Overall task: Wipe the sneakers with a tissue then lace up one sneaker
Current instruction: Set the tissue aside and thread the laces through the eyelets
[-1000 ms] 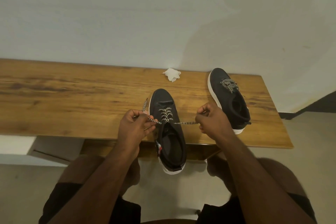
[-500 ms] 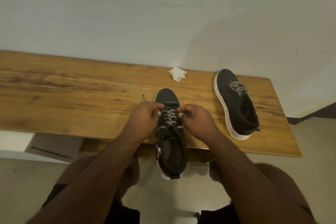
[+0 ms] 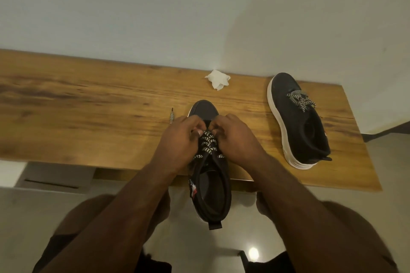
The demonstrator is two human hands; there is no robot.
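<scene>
The sneaker (image 3: 208, 168) being laced lies directly in front of the person, its long axis running straight away from them: toe pointing at the wall, heel hanging past the near edge of the wooden bench (image 3: 88, 117). Both hands sit on top of it at the lower eyelets, the left hand (image 3: 179, 139) on its left flank and the right hand (image 3: 237, 137) on its right, fingertips almost touching over the black-and-white lace (image 3: 207, 143). Each hand is closed narrow in a pinch; the fingers appear to grip the lace, though exactly which strand each one holds is hidden beneath the knuckles. One free lace end (image 3: 171, 115) trails out on the bench just left of the left hand, making that hand the nearer one to take it up. The upper eyelets toward the ankle look unthreaded, so the lacing is judged partway done, with the work due to travel back along the shoe toward the person. The second sneaker (image 3: 297, 122) rests well apart to the right, angled, its lace bunched on top. A crumpled tissue (image 3: 218, 78) lies by the wall, beyond the toe.
</scene>
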